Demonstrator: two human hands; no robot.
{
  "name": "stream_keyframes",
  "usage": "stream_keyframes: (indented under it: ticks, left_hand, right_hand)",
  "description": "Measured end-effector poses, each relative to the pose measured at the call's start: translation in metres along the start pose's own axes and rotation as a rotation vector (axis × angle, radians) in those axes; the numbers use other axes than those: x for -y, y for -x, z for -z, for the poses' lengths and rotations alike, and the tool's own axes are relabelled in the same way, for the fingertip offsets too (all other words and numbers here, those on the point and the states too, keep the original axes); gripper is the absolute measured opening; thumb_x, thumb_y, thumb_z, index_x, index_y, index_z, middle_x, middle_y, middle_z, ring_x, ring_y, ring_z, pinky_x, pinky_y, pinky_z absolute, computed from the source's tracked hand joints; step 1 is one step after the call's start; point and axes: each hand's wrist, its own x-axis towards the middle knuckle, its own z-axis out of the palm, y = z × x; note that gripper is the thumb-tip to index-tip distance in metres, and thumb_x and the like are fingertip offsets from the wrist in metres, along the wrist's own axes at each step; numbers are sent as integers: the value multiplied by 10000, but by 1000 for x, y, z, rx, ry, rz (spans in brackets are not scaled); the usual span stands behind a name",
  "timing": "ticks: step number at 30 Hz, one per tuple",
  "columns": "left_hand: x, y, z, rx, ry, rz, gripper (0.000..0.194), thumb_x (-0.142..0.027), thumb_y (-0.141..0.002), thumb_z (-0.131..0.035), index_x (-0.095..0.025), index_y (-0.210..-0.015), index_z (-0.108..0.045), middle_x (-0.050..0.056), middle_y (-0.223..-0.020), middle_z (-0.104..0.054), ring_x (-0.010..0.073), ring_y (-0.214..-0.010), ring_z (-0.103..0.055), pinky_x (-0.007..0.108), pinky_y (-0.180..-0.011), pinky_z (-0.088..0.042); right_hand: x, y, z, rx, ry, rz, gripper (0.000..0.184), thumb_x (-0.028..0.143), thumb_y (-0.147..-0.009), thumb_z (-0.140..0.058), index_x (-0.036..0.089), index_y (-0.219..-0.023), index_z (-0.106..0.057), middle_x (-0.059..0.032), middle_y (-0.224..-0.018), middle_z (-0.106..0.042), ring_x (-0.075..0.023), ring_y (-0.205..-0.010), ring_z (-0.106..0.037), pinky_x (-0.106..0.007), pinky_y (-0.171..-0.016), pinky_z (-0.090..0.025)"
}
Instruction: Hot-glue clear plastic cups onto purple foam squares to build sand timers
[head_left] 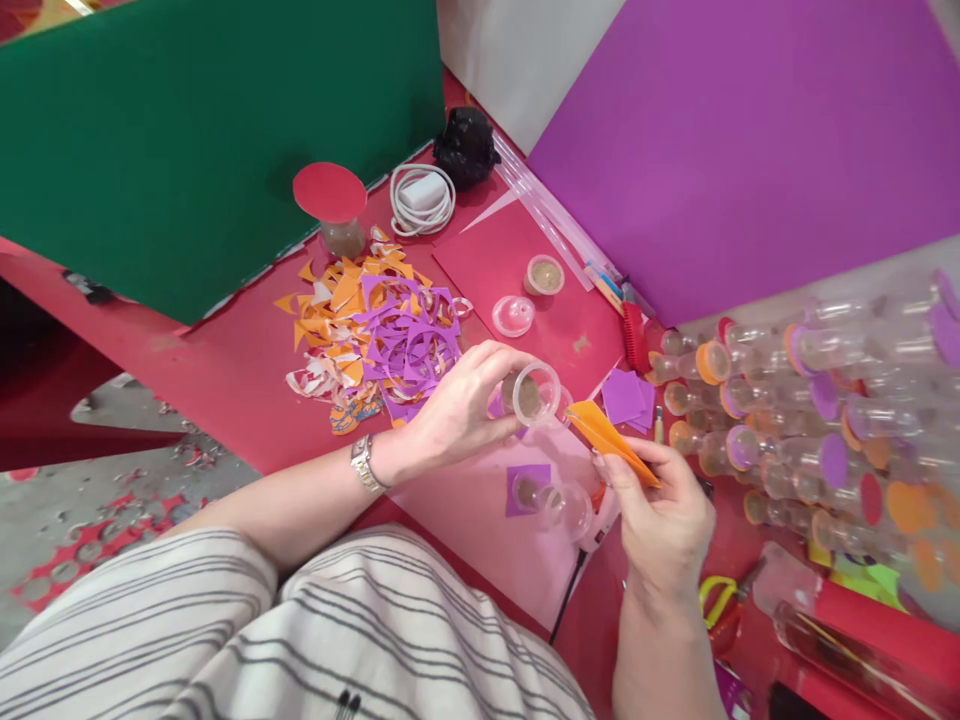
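Note:
My left hand point(491, 395) is closed around a clear plastic cup point(536, 395), tilted so its open rim faces right. Between the thumb and fingers of my right hand point(660, 500) is a piece of orange craft sheet point(611, 443), its near end close to the cup. Below them, clear plastic cups point(566, 510) joined end to end lie by a purple square point(517, 475). A white device point(598, 530) with a black cord lies partly hidden beside my right hand. Farther back are a cup with brown contents point(544, 275) and a clear dome lid point(514, 316).
Orange and purple cut scraps point(405, 335) are heaped left of centre. Several joined clear cups point(795, 400) line the right side. Purple squares point(628, 397), a coiled white cable point(422, 200), a black bag point(465, 148) and yellow-handled scissors point(718, 600) lie around. A green panel point(225, 130) stands behind.

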Motion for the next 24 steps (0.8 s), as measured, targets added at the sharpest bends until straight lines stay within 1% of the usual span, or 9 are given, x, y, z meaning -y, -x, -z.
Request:
stream_keyframes:
  ticks: [2,5,8,10,13,16,18,20,24]
  left_hand:
    - [0,0,0,5,-4,-18,345,-295,-863,-699,-195,-1162,-561,82,-1082,-647,215,-984,-608,355,-862,-514]
    - [-2,1,-1,6,-3,-56,345,-265,-854,-699,-177,-1157,-558,87,-1063,-646,216,-980,-599,354,-861,-510]
    - [-4,2,-2,16,3,-48,318,-274,-875,-667,-177,-1157,-557,82,-1035,-642,213,-948,-591,356,-844,-508]
    - [-6,3,-3,34,8,-38,303,-278,-886,-652,-183,-1159,-560,82,-1040,-641,214,-949,-587,358,-850,-504]
    - [-9,5,-5,69,-5,-45,318,-243,-881,-662,-182,-1178,-566,85,-1057,-641,214,-959,-586,358,-874,-493]
    - [-11,6,-6,107,-18,-61,359,-218,-873,-673,-179,-1212,-562,90,-1080,-638,220,-989,-588,356,-885,-487]
    - [-11,7,-7,124,-4,-66,369,-219,-875,-674,-177,-1223,-554,93,-1102,-636,219,-1004,-588,348,-877,-490]
    - [-10,7,-7,125,8,-62,366,-226,-877,-676,-179,-1218,-552,90,-1106,-635,216,-1005,-587,345,-874,-492]
    - [-10,8,-7,122,46,-44,364,-272,-880,-690,-183,-1209,-561,85,-1091,-636,218,-1005,-585,364,-913,-490]
  right_hand:
    - [3,2,3,-2,-29,10,305,441,-809,-743,189,-977,-707,-61,-884,-770,-213,-744,-743,-345,-691,-607]
    - [14,3,7,21,-22,98,245,386,-829,-737,204,-990,-707,-56,-916,-767,-207,-783,-740,-342,-714,-614]
    - [31,-1,8,66,66,257,161,310,-858,-716,237,-1002,-715,-31,-916,-760,-180,-792,-724,-304,-713,-601]
    - [43,-4,7,97,162,369,136,283,-884,-683,244,-1010,-717,-30,-909,-760,-180,-796,-714,-308,-731,-590]
    - [58,-9,6,143,301,531,146,247,-921,-629,244,-1048,-701,-28,-897,-759,-181,-793,-697,-320,-749,-566]
    - [69,-13,6,177,422,671,165,203,-940,-600,229,-1086,-673,-31,-892,-753,-181,-786,-678,-322,-749,-531]
    - [73,-14,6,209,487,715,161,193,-951,-579,214,-1089,-660,-43,-905,-750,-188,-794,-676,-334,-759,-517]
    - [75,-15,6,231,524,724,158,196,-959,-561,210,-1088,-651,-49,-915,-744,-194,-801,-677,-345,-774,-514]
    - [78,-17,3,212,524,732,196,233,-959,-575,208,-1145,-634,-69,-982,-729,-216,-872,-685,-364,-819,-531]
